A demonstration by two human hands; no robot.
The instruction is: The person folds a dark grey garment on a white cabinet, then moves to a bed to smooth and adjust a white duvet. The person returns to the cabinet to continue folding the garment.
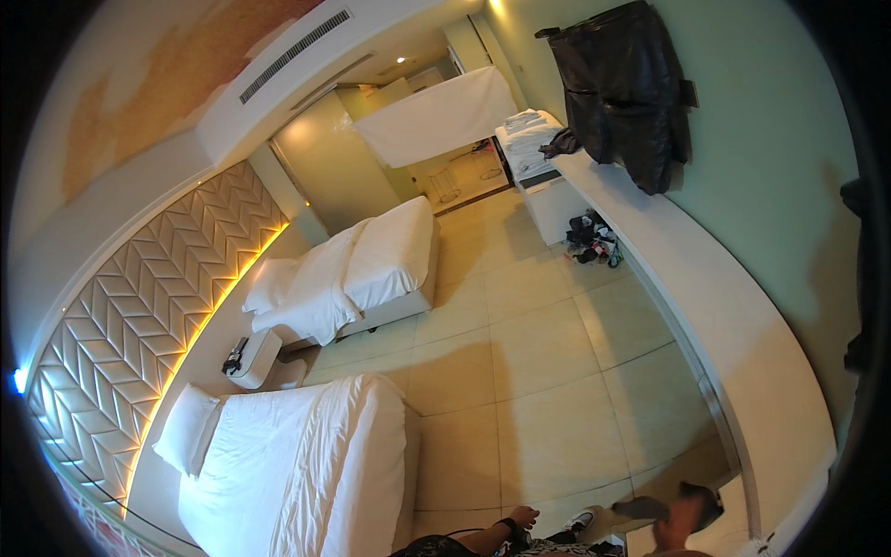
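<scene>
At the bottom right, my right hand (676,523) is closed around a dark grey, soft-looking item (639,509), perhaps a sock or cloth. Motion blur hides its exact kind. The hand is beside the low end of a long white ledge (755,390). My left hand (525,516), with a black band at the wrist, hangs over the tiled floor (550,390) with its fingers curled and nothing visible in them. Near it shows one of my shoes (582,519). Left of my hands lies the nearer bed (264,445) with rumpled white bedding.
Farther off stand a second bed (376,257) and a nightstand (259,362) with a black object on it. A heap of dark and coloured items (593,240) lies under the ledge. Black plastic sheeting (612,90) hangs on the wall. White linen (527,143) is stacked behind; a white sheet (445,115) hangs beyond.
</scene>
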